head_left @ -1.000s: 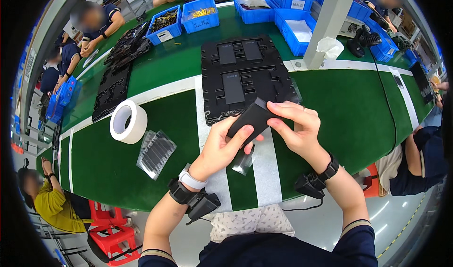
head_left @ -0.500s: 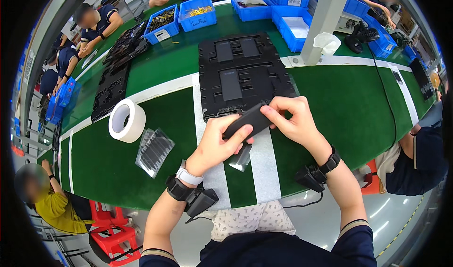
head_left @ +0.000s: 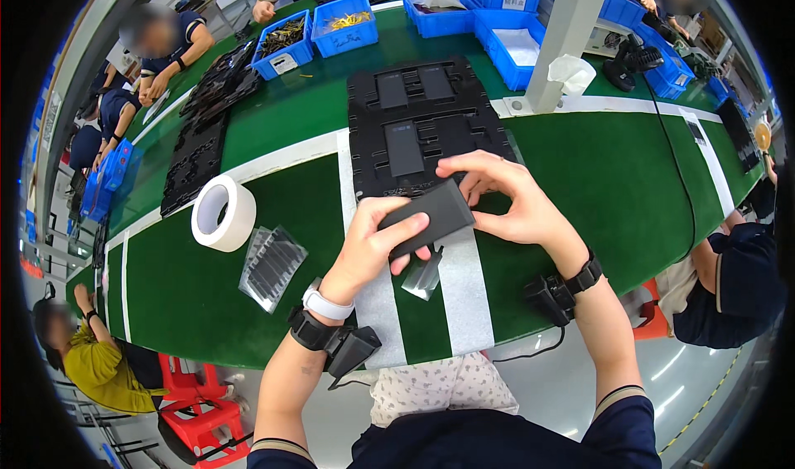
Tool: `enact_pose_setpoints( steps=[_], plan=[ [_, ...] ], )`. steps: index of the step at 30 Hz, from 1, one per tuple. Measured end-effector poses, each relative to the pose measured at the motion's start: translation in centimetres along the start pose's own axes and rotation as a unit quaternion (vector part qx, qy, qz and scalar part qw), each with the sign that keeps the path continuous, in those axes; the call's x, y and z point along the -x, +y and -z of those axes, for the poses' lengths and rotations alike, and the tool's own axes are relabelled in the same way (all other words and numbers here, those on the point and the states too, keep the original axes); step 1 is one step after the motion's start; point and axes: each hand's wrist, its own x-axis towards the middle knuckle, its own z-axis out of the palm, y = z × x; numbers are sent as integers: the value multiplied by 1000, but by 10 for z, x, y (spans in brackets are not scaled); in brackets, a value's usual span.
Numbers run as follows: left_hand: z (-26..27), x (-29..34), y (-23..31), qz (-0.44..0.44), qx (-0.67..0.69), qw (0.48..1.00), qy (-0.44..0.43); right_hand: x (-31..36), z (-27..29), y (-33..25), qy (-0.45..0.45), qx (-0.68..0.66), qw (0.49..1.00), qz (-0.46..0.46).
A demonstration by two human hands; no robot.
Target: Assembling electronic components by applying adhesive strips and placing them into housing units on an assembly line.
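Note:
A flat black rectangular block (head_left: 432, 219), its exact kind unclear, is gripped in my left hand (head_left: 364, 244), thumb lying across its upper face. At the block's right end, my right hand (head_left: 530, 208) has its fingers spread and curved, with the thumb close to the edge; whether it touches cannot be told. Beyond both hands lies a black slotted tray (head_left: 484, 114) holding several similar black blocks (head_left: 405, 148). Under the held block, a small clear film piece (head_left: 424, 277) rests on the table's pale strip.
On the left stand a white tape roll (head_left: 224, 214) and clear sheets with dark strips (head_left: 273, 268). Blue bins (head_left: 345, 25) line the back, beside a metal post (head_left: 571, 42). More black trays (head_left: 195, 158) lie far left. Co-workers sit around the green table (head_left: 596, 187).
My right hand has let go of the block's far end, its fingers opening and lifting. My left hand still holds the block, now turned to show more of its broad face.

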Motion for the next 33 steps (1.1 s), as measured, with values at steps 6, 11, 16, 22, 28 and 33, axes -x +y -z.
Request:
enact_pose_setpoints(
  steps=[6, 11, 16, 22, 28, 33],
  plan=[
    [1, -5, -13, 21, 7, 998, -62, 2, 0, 6, 37, 56, 992, 107],
    [-2, -5, -15, -66, -69, 995, -7, 3, -7, 5, 113, -30, 992, -54],
    [-5, -5, -13, -64, -43, 997, -21, 4, -6, 0, 115, -33, 991, -54],
    [-6, -5, -15, -74, -23, 997, -28, 5, -6, 8, 70, -13, 997, -30],
    [-8, -6, -19, -65, 2, 998, -26, 6, -11, 9, 151, -63, 986, -29],
    [-3, -11, -28, -144, -82, 986, 9, 3, -11, 11, 161, -143, 974, -73]
  ],
)
